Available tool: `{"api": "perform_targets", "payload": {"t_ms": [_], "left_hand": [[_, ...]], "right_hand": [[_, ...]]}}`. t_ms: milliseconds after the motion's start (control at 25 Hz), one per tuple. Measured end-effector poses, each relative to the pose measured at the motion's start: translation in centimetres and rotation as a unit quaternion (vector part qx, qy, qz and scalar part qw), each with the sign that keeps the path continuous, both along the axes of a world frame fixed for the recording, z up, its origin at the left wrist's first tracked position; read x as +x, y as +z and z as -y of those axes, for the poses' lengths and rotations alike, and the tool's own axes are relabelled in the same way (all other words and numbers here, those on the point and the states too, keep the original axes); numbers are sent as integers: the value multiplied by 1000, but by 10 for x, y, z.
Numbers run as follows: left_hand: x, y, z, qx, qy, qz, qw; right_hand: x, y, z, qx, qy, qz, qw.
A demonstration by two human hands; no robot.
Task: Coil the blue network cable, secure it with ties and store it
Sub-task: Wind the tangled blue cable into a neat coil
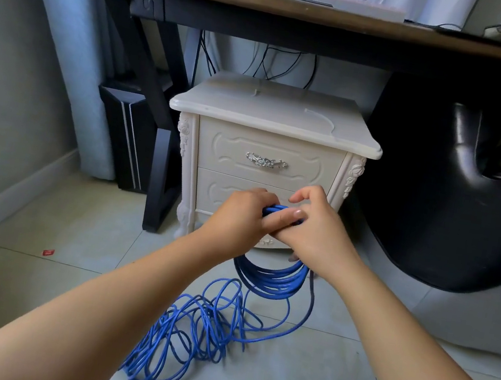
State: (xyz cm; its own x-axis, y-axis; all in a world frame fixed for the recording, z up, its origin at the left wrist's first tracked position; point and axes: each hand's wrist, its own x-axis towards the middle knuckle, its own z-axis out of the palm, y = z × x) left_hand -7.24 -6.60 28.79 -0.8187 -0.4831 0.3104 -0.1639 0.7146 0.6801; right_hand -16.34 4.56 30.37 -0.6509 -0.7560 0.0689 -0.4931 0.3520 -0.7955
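Note:
A blue network cable hangs as a coil (271, 282) of several loops from my two hands, in front of the white nightstand. My left hand (243, 218) grips the top of the coil, its fingers curled round the bundled strands. My right hand (315, 228) holds the same bundle from the right, thumb lying across the strands and index finger raised. A loose, tangled heap of the same cable (188, 333) lies on the tiled floor below, joined to the coil by a strand. Two thin translucent cable ties (320, 115) lie on the nightstand's top.
The white nightstand (266, 159) with two drawers stands under a dark wooden desk (301, 12). A black leather chair (469, 196) fills the right side. A black computer tower (130, 136) and blue curtain are at the left. A small red scrap (48, 252) lies on the floor.

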Motion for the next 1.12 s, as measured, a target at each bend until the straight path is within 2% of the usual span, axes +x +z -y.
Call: {"api": "perform_targets", "payload": {"t_ms": [160,320,360,480,600,760,880,1000,1120], "left_hand": [[8,4,4,194,40,-59,978],[12,3,15,343,106,-156,920],[12,3,17,361,125,-175,907],[8,2,13,414,166,-216,869],[4,2,-1,467,147,-217,844],[6,-2,-16,466,65,-140,871],[10,1,-9,464,-1,-121,878],[17,5,2,379,-27,-77,922],[18,7,1,221,-46,-28,974]], "right_hand": [[-9,3,-11,-33,82,213,973],[-13,-3,-19,51,134,241,960],[-10,-5,-17,28,123,253,959],[2,-7,-5,-117,56,308,942],[8,-11,7,-216,-20,323,921],[-5,-15,8,-226,-89,244,939],[-13,-10,1,-172,-55,153,972],[-14,-5,-3,-99,-11,67,993],[-11,2,-5,-15,40,-13,999]]}}
